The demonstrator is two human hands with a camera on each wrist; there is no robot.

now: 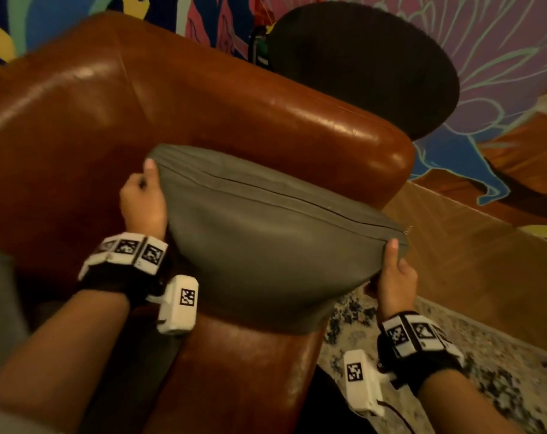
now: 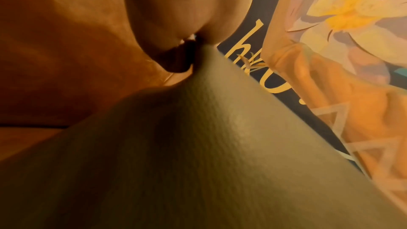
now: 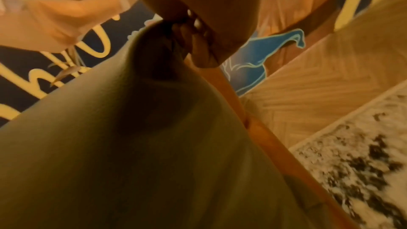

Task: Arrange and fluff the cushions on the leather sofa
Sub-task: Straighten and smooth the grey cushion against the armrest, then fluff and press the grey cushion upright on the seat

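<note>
Got the grey cushion up in both hands, held over the sofa's right arm end, not resting on the seat. My left hand has its grip pinched tight on the top-left corner, thumb on top; right hand has its grip clamped on the top-right corner by the zip seam. Cushion hangs slack and baggy btwn them, so I reckon this is the fluffing step, mid-shake. Next prob: shake or plump it w/ both corners kept pinched, then set it upright vs the sofa back, near the arm.
</note>
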